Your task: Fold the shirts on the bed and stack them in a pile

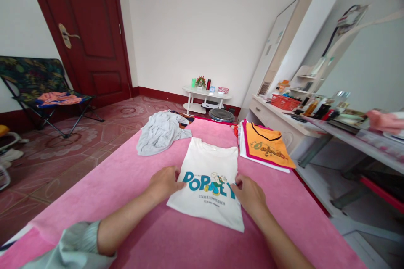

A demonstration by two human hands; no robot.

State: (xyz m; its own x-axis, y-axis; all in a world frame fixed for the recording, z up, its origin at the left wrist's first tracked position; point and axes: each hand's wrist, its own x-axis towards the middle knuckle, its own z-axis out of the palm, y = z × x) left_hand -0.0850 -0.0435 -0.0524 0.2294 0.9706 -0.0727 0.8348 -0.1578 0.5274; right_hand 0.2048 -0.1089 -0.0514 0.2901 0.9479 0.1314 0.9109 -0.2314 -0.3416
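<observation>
A white T-shirt with a teal cartoon print lies folded into a rough rectangle on the pink bed cover, its neckline facing away from me. At its left edge, my left hand pinches the fabric between thumb and curled fingers. My right hand grips the opposite edge in the same way, near the end of the printed word. The shirt lies flat, and its underside is hidden.
Beyond the shirt, a crumpled grey garment lies at the left. A stack of folded clothes topped by an orange shirt is at the right. A cluttered dresser stands beside the bed; a folding chair is far left.
</observation>
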